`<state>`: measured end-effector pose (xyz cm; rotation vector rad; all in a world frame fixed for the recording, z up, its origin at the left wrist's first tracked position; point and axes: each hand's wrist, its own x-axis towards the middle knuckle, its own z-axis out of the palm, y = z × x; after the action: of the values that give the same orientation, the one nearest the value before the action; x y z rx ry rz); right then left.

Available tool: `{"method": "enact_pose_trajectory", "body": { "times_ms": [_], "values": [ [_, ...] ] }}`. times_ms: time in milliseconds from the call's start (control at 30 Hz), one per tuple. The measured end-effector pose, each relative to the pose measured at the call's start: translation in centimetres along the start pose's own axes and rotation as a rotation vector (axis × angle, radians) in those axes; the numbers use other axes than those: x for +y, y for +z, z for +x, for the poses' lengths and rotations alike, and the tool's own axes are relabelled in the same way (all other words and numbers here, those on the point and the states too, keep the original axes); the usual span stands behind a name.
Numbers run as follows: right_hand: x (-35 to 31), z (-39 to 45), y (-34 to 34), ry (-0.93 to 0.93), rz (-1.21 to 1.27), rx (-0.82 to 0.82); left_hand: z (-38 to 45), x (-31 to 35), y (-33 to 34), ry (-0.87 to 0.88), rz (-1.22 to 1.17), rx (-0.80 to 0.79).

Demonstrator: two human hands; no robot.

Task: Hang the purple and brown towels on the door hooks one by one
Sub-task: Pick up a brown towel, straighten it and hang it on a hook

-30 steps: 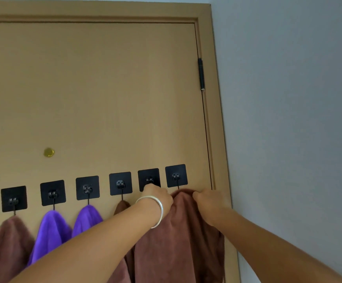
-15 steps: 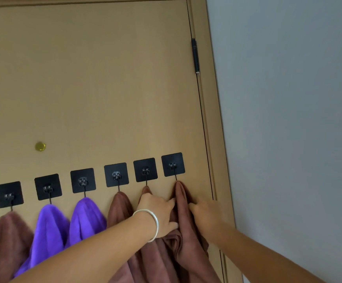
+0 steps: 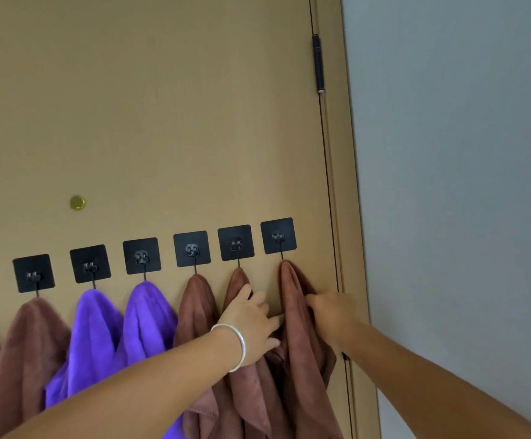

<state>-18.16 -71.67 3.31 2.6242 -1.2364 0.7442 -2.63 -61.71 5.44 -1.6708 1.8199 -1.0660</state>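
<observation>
A row of black square hooks crosses the tan door [image 3: 150, 122]. The rightmost hook [image 3: 278, 236] carries a brown towel [image 3: 299, 353] hanging in a narrow fold. My left hand [image 3: 251, 321], with a silver bracelet on the wrist, lies with loosely spread fingers against the left side of that towel and over the neighbouring brown towel [image 3: 237, 285]. My right hand [image 3: 330, 312] touches the hung towel's right edge, fingers pointing left. Further left hang a third brown towel [image 3: 196, 302], two purple towels [image 3: 94, 331] [image 3: 148, 315], and more brown ones.
The door frame [image 3: 349, 217] and a black hinge [image 3: 318, 63] run down the right side, with a grey wall [image 3: 463, 185] beyond. A brass peephole [image 3: 77, 203] sits in the door above the hooks.
The brown towel went from being held spread at the rightmost hook to hanging from it. Both hands slid down its sides. The view shifted, so the hooks sit higher and further right.
</observation>
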Motion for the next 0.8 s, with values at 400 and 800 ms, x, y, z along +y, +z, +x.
{"method": "enact_pose_trajectory", "body": {
  "times_ms": [400,800],
  "values": [
    [-2.7,-1.7,-0.8,-0.577,-0.182,0.456,-7.1,0.0,3.2,0.046,-0.349,0.538],
    [-5.1,-1.5,2.3,-0.469,-0.643,-0.013,-7.5,0.9,6.8,-0.164,-0.216,0.116]
  ]
}}
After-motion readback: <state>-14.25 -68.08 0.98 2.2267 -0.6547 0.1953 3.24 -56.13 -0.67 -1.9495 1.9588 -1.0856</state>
